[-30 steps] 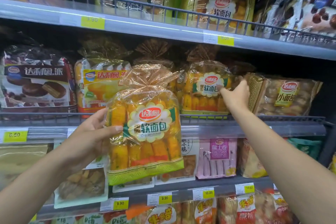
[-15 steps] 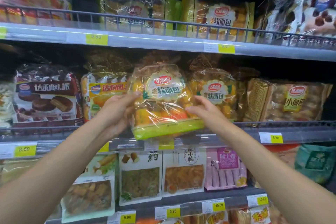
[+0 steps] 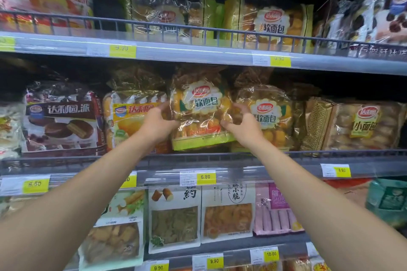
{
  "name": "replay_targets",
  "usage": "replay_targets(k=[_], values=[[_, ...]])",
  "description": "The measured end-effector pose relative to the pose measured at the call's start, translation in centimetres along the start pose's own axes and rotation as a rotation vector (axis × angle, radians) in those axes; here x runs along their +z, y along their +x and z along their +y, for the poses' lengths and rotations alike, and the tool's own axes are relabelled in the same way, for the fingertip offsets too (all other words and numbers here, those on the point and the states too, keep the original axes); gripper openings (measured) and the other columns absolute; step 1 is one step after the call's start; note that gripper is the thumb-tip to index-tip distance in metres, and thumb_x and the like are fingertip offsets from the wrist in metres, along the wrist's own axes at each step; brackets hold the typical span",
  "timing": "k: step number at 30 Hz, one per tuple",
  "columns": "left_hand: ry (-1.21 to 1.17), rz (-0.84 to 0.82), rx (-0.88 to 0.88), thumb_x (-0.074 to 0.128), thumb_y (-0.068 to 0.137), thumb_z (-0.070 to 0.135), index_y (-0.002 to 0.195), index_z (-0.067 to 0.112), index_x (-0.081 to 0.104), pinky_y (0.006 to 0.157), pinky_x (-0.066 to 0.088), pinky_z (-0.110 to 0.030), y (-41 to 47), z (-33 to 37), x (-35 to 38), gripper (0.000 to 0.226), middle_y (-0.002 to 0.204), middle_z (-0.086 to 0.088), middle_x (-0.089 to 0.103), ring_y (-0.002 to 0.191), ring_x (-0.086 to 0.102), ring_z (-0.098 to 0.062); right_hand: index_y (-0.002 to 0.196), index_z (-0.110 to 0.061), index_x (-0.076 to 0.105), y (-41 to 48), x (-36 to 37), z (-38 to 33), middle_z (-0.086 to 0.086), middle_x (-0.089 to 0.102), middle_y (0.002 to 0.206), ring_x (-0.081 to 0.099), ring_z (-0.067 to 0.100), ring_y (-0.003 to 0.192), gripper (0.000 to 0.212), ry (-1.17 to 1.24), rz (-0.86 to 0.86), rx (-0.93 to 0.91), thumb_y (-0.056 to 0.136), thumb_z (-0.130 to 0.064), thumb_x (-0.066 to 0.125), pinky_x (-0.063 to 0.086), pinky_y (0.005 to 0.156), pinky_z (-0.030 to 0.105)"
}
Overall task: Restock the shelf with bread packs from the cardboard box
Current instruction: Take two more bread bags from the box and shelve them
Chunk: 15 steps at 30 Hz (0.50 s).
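Head view: the bread pack [image 3: 201, 105] stood inside the middle shelf [image 3: 330, 168], behind the wire rail [image 3: 343, 153]. It sat in the gap between a yellow-labelled pack [image 3: 132, 116] on its left and a matching soft bread pack [image 3: 268, 116] on its right. A second earlier the left hand [image 3: 157, 124] had held it alone, low in front of the shelf below, while the right hand [image 3: 243, 126] was up pushing at that matching pack. Half a second earlier both hands had it level with the rail. So it had gone up, over the rail and into the row.

Both hands were on it at this point. The left hand's fingers curled round its left edge, and the right hand's thumb and fingers pinched the crinkled film at its right edge. The pack leaned a little, its green bottom edge lower on the right. Whether its weight was fully on the shelf could not be told, since the rail hid the shelf floor.

By my judgement this pack was all but placed. It probably needed only a nudge upright and a release before another was fetched. The cardboard box was out of view.
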<state>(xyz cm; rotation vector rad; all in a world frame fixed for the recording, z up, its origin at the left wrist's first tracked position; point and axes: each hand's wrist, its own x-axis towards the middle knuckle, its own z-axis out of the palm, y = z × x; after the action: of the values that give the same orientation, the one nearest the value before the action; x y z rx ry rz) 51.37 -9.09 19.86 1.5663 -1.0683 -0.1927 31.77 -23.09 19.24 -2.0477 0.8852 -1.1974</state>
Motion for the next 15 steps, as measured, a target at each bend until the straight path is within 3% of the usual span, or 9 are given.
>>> replay_targets(k=[2,6,9,11,13,15], values=[[0.09,0.05,-0.001,0.068,0.091,-0.003,0.152,0.02,0.043,0.072,0.062,-0.04,0.3,-0.6,0.5,0.069,0.124,-0.006,0.066,0.086,0.067,-0.02,0.145,-0.031,0.042,-0.1,1.0,0.2,-0.008,0.059,0.121,0.056,0.016,0.103,0.069,-0.151,0.074,-0.027,0.086,-0.039,0.076,0.046,0.078,0.032],[0.214,0.099,0.049,0.059,0.091,-0.006,0.154,0.024,0.041,0.066,0.05,-0.024,0.4,-1.3,1.3,0.073,0.121,-0.004,0.066,0.09,0.063,-0.02,0.133,-0.034,0.046,0.0,2.9,1.5,-0.003,0.059,0.13,0.062,0.026,0.108,0.063,-0.422,0.165,-0.019,0.081,-0.051,0.077,0.051,0.076,0.037],[0.296,0.12,0.097,0.057,0.085,-0.005,0.148,0.025,0.044,0.083,0.058,-0.039,0.3,-2.0,1.7,0.071,0.114,-0.008,0.068,0.101,0.066,-0.03,0.129,-0.03,0.045,0.1,3.5,1.9,0.002,0.054,0.131,0.063,0.031,0.106,0.061,-0.529,0.183,0.002,0.081,-0.051,0.076,0.054,0.078,0.041],[0.269,0.172,0.133,0.055,0.086,-0.005,0.138,0.023,0.044,0.079,0.058,-0.042,-0.1,-1.9,1.9,0.06,0.11,-0.007,0.066,0.096,0.067,-0.031,0.133,-0.031,0.04,0.0,3.5,1.9,0.002,0.053,0.133,0.065,0.032,0.102,0.067,-0.536,0.208,-0.008,0.08,-0.051,0.076,0.055,0.078,0.043],[0.272,0.207,0.189,0.054,0.088,-0.008,0.138,0.023,0.045,0.08,0.056,-0.038,-0.6,-1.6,2.1,0.06,0.12,-0.007,0.06,0.096,0.065,-0.027,0.136,-0.035,0.033,-0.1,3.5,1.7,0.001,0.055,0.132,0.067,0.033,0.099,0.074,-0.501,0.247,-0.032,0.079,-0.05,0.077,0.057,0.078,0.046],[0.347,0.191,0.239,0.055,0.089,-0.006,0.142,0.023,0.049,0.093,0.054,-0.034,-1.1,-1.3,2.1,0.061,0.139,-0.008,0.047,0.101,0.063,-0.024,0.138,-0.037,0.029,-0.4,3.5,1.6,0.0,0.056,0.132,0.067,0.033,0.099,0.076,-0.489,0.273,-0.066,0.08,-0.048,0.077,0.057,0.078,0.047]])
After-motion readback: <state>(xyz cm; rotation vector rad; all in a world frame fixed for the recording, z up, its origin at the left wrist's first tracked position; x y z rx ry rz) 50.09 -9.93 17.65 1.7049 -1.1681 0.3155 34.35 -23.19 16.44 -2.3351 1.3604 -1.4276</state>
